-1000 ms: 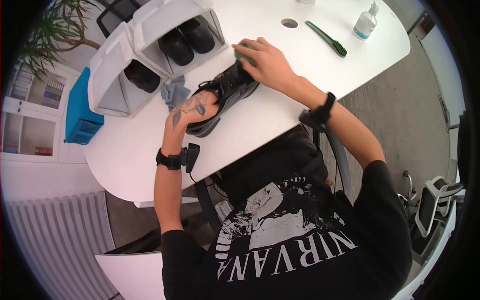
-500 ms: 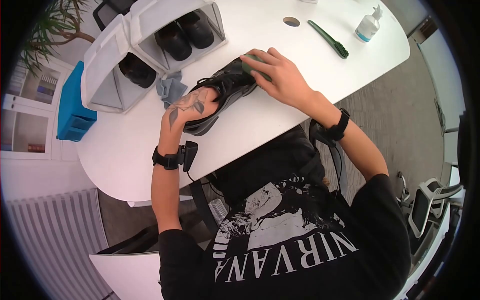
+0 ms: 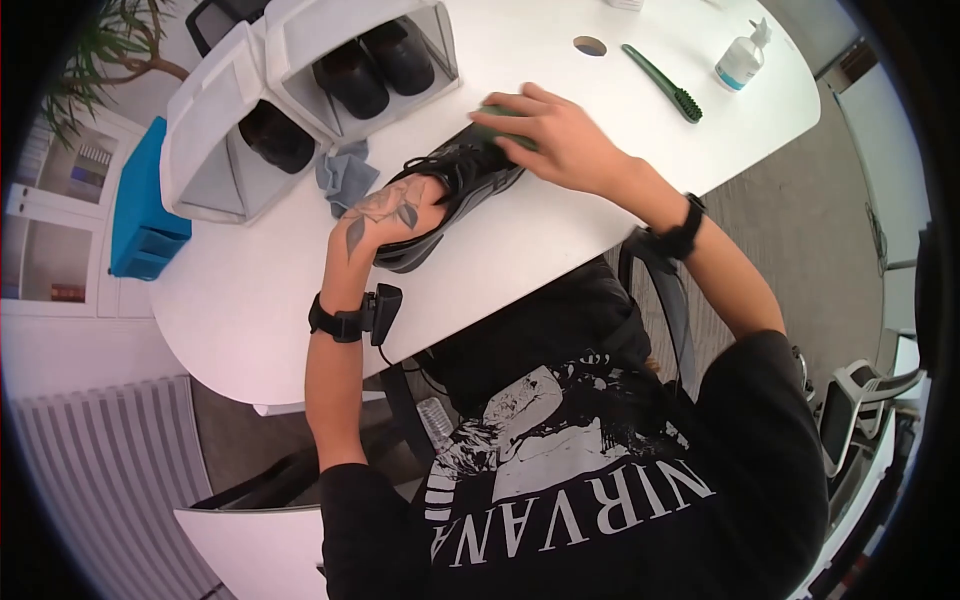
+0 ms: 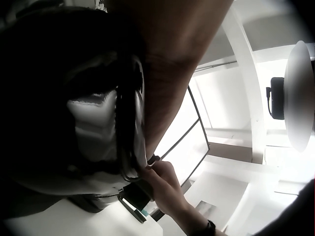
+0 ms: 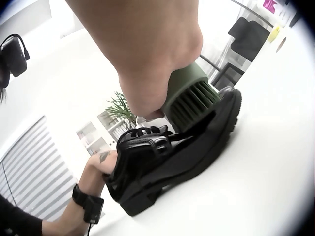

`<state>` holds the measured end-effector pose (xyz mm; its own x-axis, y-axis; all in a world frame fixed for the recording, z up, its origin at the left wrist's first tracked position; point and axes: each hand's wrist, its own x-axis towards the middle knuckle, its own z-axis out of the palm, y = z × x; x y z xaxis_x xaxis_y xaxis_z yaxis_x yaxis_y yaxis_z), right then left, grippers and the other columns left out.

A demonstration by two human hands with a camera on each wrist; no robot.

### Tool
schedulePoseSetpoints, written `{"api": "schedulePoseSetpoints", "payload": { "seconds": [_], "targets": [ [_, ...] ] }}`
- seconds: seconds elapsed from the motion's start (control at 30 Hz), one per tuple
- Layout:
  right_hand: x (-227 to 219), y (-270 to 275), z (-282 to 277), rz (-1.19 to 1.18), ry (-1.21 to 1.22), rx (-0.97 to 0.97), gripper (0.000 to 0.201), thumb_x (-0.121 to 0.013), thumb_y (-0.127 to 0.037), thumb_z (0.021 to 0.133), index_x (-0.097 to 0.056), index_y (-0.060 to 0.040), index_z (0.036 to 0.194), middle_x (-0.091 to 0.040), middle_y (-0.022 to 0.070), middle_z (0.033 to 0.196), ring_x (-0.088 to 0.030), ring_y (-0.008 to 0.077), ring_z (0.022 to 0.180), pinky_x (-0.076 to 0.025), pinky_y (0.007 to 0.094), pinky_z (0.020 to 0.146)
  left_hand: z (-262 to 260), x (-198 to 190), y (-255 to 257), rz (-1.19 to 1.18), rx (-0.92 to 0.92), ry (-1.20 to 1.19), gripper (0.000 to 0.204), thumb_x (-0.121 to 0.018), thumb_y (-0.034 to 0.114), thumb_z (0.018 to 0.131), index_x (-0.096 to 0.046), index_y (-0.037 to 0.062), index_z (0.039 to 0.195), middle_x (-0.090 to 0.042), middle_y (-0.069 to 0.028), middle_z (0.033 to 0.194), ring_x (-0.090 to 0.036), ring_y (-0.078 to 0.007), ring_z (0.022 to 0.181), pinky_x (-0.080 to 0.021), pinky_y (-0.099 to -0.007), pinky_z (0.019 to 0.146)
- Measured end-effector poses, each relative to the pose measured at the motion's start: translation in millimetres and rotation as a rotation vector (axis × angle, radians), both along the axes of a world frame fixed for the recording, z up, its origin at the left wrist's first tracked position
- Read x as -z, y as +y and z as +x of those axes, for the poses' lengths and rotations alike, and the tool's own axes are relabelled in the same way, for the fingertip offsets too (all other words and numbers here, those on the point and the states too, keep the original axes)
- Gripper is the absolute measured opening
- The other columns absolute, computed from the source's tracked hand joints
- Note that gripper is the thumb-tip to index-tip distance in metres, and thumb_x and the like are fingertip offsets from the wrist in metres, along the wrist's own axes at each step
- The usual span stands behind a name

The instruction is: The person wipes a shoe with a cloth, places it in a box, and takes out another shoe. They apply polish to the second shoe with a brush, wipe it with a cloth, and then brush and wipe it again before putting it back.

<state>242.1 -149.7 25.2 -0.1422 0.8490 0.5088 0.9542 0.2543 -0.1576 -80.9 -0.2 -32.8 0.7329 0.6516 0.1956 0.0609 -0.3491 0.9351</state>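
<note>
A black lace-up shoe [image 3: 470, 185] lies on the white table, its toe pointing away to the right. My left hand [image 3: 398, 208], tattooed on the back, reaches into the shoe's opening from the heel end; its fingers are hidden inside. With curled fingers my right hand [image 3: 565, 140] grips a rounded green brush [image 5: 187, 93] from above. The brush's rows of bristles rest against the toe part of the shoe in the right wrist view. In the left wrist view, the shoe's glossy dark heel [image 4: 93, 123] fills much of the picture.
A crumpled grey-blue cloth [image 3: 347, 178] lies left of the shoe. Behind it stand two white boxes [image 3: 235, 190] with black shoes inside. Toward the far right are a long green brush [image 3: 660, 80] and a spray bottle [image 3: 740, 62]. A blue box [image 3: 150, 215] stands far left.
My right hand and the green brush have shifted back and forth a little over the toe. My left hand stays in the shoe.
</note>
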Motion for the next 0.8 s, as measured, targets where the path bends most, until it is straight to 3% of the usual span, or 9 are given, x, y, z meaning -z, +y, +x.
{"api": "schedulePoseSetpoints", "payload": {
  "seconds": [0.13,0.27,0.33,0.47,0.6,0.7,0.8],
  "targets": [
    [-2,18,0,-0.016,-0.028,0.017,0.039,-0.066,-0.019,0.098,-0.073,-0.0111,0.136,-0.071,0.0075,0.131,-0.064,0.0305,0.108,-0.058,0.0415,0.095,-4,-7,-2,-0.005,0.003,0.02,0.041,-0.063,0.023,0.103,-0.067,-0.0085,0.129,-0.073,-0.0148,0.128,-0.066,-0.0221,0.118,-0.048,-0.0335,0.105],
    [8,83,-13,-0.054,-0.112,-0.079,0.041,-0.064,-0.021,0.099,-0.072,-0.0087,0.138,-0.069,0.0099,0.137,-0.063,0.0321,0.117,-0.056,0.0432,0.1,-3,-3,0,-0.049,0.0,0.006,0.046,-0.063,0.027,0.103,-0.065,-0.0091,0.132,-0.072,-0.0149,0.128,-0.065,-0.0214,0.118,-0.048,-0.0334,0.105],
    [11,103,-14,-0.153,-0.069,-0.088,0.04,-0.064,-0.024,0.099,-0.074,-0.0102,0.134,-0.073,0.0087,0.13,-0.065,0.0307,0.117,-0.057,0.043,0.1,-7,1,4,-0.045,-0.024,0.047,0.047,-0.063,0.028,0.104,-0.065,-0.0094,0.132,-0.072,-0.0148,0.129,-0.065,-0.0214,0.118,-0.048,-0.0334,0.105],
    [-3,84,13,-0.208,-0.034,-0.195,0.04,-0.062,-0.027,0.1,-0.075,-0.011,0.134,-0.075,0.0079,0.13,-0.065,0.0309,0.12,-0.056,0.0439,0.104,-4,-8,-1,-0.003,-0.021,0.049,0.044,-0.06,0.025,0.105,-0.065,-0.0096,0.132,-0.072,-0.015,0.13,-0.065,-0.0228,0.119,-0.048,-0.0339,0.106],
    [-28,44,47,-0.352,-0.048,-0.12,0.041,-0.06,-0.027,0.1,-0.075,-0.0127,0.136,-0.075,0.0107,0.13,-0.065,0.0324,0.122,-0.053,0.0435,0.108,-6,-1,3,-0.005,-0.01,0.065,0.042,-0.06,0.023,0.105,-0.066,-0.0096,0.131,-0.072,-0.0151,0.131,-0.065,-0.0228,0.119,-0.048,-0.034,0.106],
    [-20,64,43,-0.329,-0.009,-0.145,0.041,-0.062,-0.028,0.099,-0.075,-0.013,0.135,-0.076,0.0134,0.128,-0.067,0.0351,0.119,-0.055,0.0436,0.105,-6,-5,1,-0.035,0.004,0.038,0.042,-0.061,0.022,0.105,-0.066,-0.0093,0.131,-0.072,-0.0146,0.131,-0.065,-0.0221,0.119,-0.048,-0.0333,0.106],
    [-19,100,3,-0.465,0.024,-0.208,0.039,-0.064,-0.026,0.101,-0.076,-0.0122,0.135,-0.073,0.0098,0.136,-0.066,0.0319,0.122,-0.053,0.042,0.106,-5,-5,3,-0.048,-0.018,0.072,0.041,-0.062,0.022,0.105,-0.066,-0.0087,0.132,-0.072,-0.0136,0.131,-0.065,-0.0217,0.119,-0.048,-0.0326,0.105]
  ]
}}
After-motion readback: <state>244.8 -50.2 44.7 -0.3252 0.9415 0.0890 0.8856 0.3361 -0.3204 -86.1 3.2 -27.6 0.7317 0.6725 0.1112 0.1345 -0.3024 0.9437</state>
